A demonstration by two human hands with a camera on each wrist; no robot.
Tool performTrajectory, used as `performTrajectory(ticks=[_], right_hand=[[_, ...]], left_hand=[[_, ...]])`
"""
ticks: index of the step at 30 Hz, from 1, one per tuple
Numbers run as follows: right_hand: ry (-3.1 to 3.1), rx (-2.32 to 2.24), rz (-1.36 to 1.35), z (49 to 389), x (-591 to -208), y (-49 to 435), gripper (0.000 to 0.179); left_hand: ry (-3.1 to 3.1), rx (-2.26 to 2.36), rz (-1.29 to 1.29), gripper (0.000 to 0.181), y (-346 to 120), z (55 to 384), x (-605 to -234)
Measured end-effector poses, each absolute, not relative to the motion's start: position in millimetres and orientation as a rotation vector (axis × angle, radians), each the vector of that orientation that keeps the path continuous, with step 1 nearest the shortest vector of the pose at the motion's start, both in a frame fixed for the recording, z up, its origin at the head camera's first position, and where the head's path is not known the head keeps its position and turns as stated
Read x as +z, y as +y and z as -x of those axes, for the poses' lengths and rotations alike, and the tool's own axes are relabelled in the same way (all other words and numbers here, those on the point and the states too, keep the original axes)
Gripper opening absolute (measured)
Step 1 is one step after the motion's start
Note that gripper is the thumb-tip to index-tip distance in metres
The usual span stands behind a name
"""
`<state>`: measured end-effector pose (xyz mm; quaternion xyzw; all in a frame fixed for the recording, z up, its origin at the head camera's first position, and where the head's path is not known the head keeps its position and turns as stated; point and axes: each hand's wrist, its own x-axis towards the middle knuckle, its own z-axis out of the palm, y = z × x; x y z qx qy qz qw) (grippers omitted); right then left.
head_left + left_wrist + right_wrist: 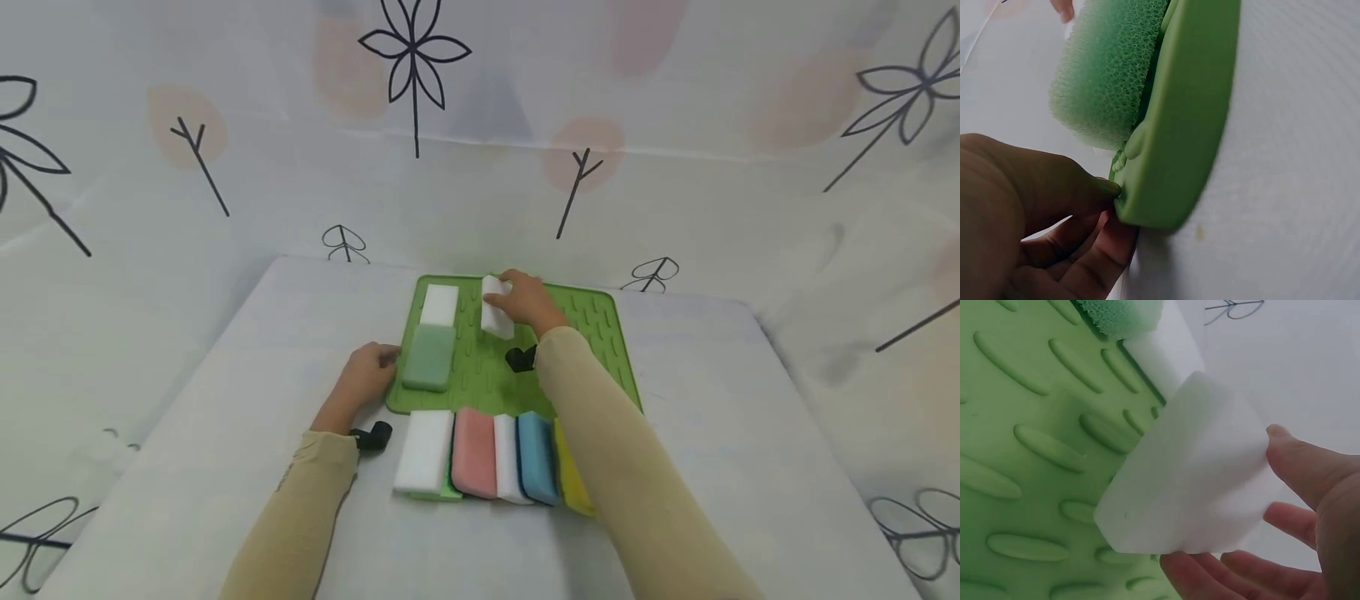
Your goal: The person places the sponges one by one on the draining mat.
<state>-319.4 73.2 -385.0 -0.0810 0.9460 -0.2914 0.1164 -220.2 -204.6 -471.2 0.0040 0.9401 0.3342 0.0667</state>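
My right hand [528, 302] grips a white sponge [495, 308] above the far part of a ribbed green mat [480, 367]. In the right wrist view the white sponge [1191, 475] is tilted, with thumb and fingers on its sides. At the mat's left edge, my left hand [367, 371] pinches the rim between thumb and fingers, seen close in the left wrist view on the mat's side [1185, 125]. Just right of that hand, a green sponge [430, 358] lies on the mat, with another white sponge [439, 305] beyond it.
In front of the mat stands a row of sponges: a white one [423, 450] over a light green one, a pink one [475, 454], a narrow white one [510, 458], a blue one [537, 458] and a yellow one [573, 479]. Patterned cloth [480, 200] rises behind the white table [225, 375].
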Motion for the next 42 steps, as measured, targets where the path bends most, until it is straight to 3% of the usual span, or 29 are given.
performTrajectory(ticks=[27,34,42], right_hand=[[2.806,-0.830,0.171,335.3,-407.0,39.2,0.063],[2.875,-0.653,0.167,348.6,-425.8,28.4,0.068],[2.955,-0.460,0.211,351.1,-433.0,18.8,0.060]], left_hand=[[2.896,1.007,-0.019,0.040,-198.3,219.9,-472.7],[2.875,1.009,0.021,0.040,-198.8,218.1,-471.4],[2.881,1.011,0.022,0.040,-200.4,217.6,-470.2]])
